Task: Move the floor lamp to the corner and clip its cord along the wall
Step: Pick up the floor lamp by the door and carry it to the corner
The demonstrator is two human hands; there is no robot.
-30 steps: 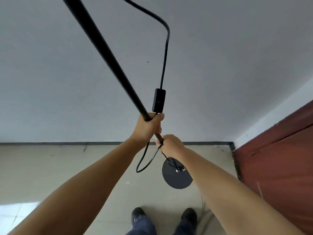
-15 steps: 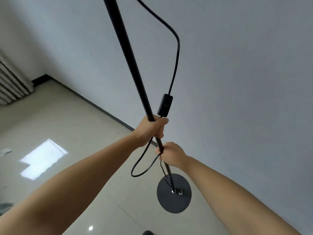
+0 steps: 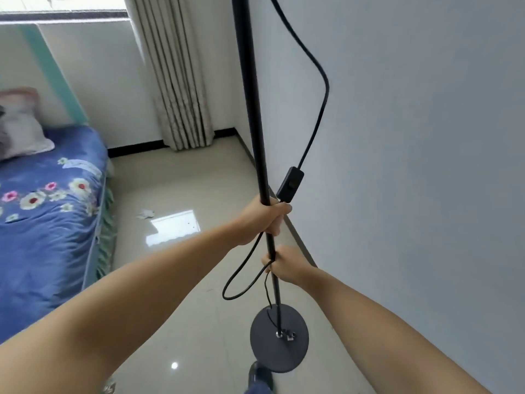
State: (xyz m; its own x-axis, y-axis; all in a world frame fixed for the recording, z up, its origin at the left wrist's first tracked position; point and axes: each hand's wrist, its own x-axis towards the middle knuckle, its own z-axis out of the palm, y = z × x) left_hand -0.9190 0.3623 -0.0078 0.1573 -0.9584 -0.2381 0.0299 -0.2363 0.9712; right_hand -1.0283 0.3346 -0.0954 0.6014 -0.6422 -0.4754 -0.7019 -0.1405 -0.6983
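A black floor lamp pole (image 3: 251,103) runs nearly upright through the middle of the view, its round black base (image 3: 279,338) hanging above the floor near my shoe. My left hand (image 3: 262,220) grips the pole higher up, with the cord pinched against it. My right hand (image 3: 285,264) grips the pole just below, also holding the cord. The black cord (image 3: 319,109) hangs down on the right with an inline switch (image 3: 290,184) just above my left hand, and a loop (image 3: 241,282) droops under it. The lamp head is out of view.
A grey wall (image 3: 426,166) fills the right side, with a dark baseboard (image 3: 298,240) along the floor. The far corner holds a beige curtain (image 3: 181,89). A bed with a blue floral cover (image 3: 42,211) stands at the left. Scraps of paper (image 3: 146,214) lie on the tiled floor.
My view has swung left from the corner by the red door to along the wall toward the curtain and bed. The pole has come from tilted to nearly upright. Both hands keep their grip.
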